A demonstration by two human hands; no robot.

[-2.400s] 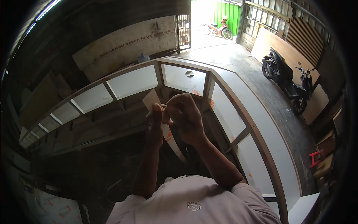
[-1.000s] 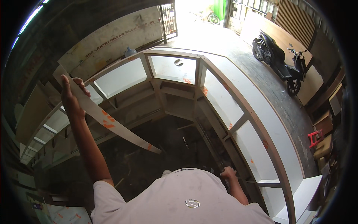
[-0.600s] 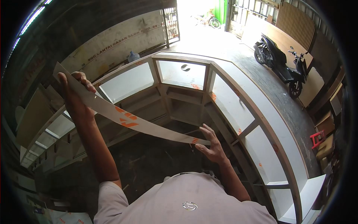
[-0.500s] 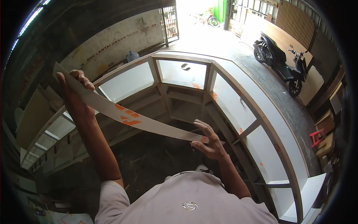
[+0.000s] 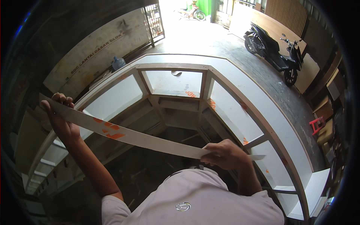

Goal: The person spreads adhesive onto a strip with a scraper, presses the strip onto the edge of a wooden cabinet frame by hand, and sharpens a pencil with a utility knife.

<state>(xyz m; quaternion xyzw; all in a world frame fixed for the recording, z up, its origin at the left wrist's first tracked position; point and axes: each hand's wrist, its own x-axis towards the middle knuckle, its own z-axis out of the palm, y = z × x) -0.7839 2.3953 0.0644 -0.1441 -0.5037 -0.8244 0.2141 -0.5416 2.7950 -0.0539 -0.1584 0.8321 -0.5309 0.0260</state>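
Observation:
A long, thin white strip [image 5: 150, 142] with orange printing stretches across in front of me, bowed a little along its length. Near its far left end, my left hand [image 5: 63, 119] grips it with the thumb on the near face and fingers over the upper edge. My right hand [image 5: 228, 154] is closed round the strip toward its other end, and a short piece sticks out to the right past the knuckles. Behind and below the strip curves a wooden-framed counter [image 5: 174, 67] with white panels, apart from my hands.
The counter's frame wraps round me on the left, front and right. A black scooter [image 5: 275, 52] stands beyond it at the right, near a red stool [image 5: 317, 125]. A blue water jug [image 5: 118, 63] sits behind the counter's left part. Boards lean against the walls.
My right hand has gone from spread fingers to a closed grip on the strip. The strip's left end and my left hand have come lower and further left in the picture. The view has shifted slightly.

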